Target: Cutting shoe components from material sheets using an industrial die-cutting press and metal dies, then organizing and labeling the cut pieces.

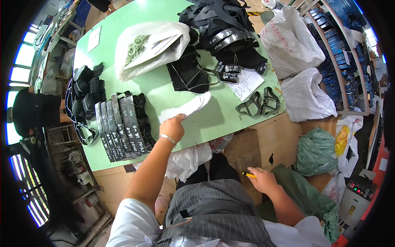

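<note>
My left hand (172,127) is closed on a white sheet of paper (190,108), held over the near part of the green table (230,119). Down by my right side, my right hand (262,180) grips a yellow pencil-like stick (249,175). Left of the paper lies a row of black curved strips (123,127) with white handwriting. Beyond it rests a black flat piece (187,74) with a cord across it. To the right are a written sheet (247,84), small black rolls (229,73) and two black looped pieces (259,103).
A white sack (156,39) with green bands inside lies open on the table. Black cut pieces (218,18) heap at the far edge, and dark bundles (87,90) sit at the left. White bags (290,43) and a shelf rack (335,49) stand at the right, above green sacks (317,152).
</note>
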